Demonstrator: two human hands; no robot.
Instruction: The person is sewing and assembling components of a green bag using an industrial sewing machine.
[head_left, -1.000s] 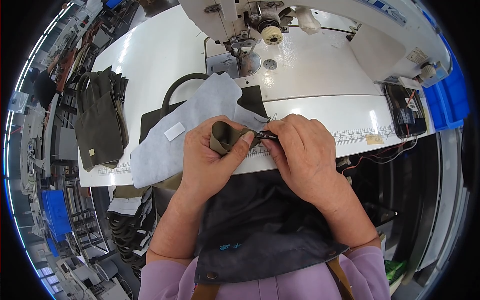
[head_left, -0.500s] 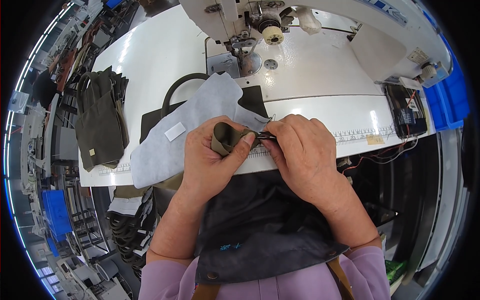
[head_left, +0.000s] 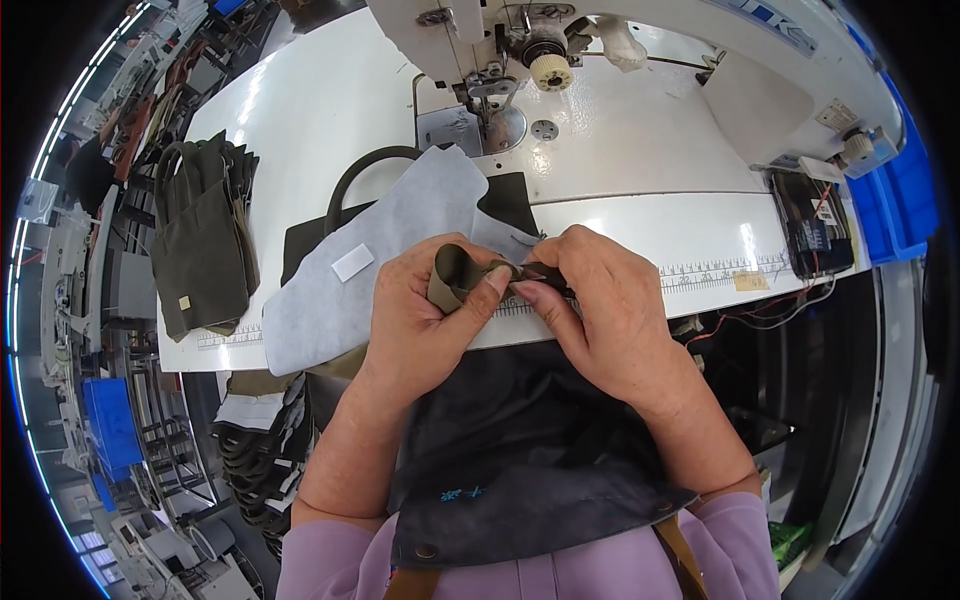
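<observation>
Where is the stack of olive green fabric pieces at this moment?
In the head view, the stack of olive green pieces lies on the white table, far left of both hands.

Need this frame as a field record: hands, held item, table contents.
left hand: grips a folded olive strap, thumb on top
right hand: pinches the strap's other end with the fingertips
under the hands: grey fabric sheet with a small white patch, lying over a dark olive piece
left on table: olive fabric stack
behind: white sewing machine
lap: dark apron
</observation>
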